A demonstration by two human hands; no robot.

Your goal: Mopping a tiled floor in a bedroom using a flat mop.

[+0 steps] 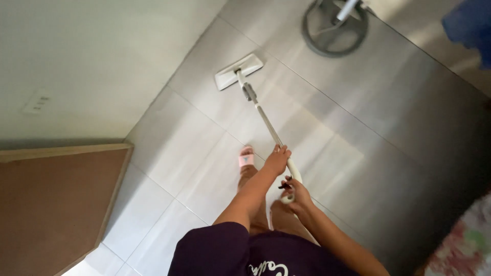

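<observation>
A person in a dark purple shirt (225,253) stood on a glossy grey tiled floor (358,133) and held a flat white mop with a slim metal pole (266,120) in both hands. The left hand (277,159) wrapped its fingers around the pole just above the white grip, apparently to steer it, while the right hand (296,196) closed its fingers over the rounded top end, apparently to push. The rectangular mop head (238,71) lay flat on the tiles near the pale wall (92,56), well ahead of a foot in a pink slide sandal (246,159). A round grey stand base (335,28) sat further off, and a brown wooden door (51,199) stood at the left.
</observation>
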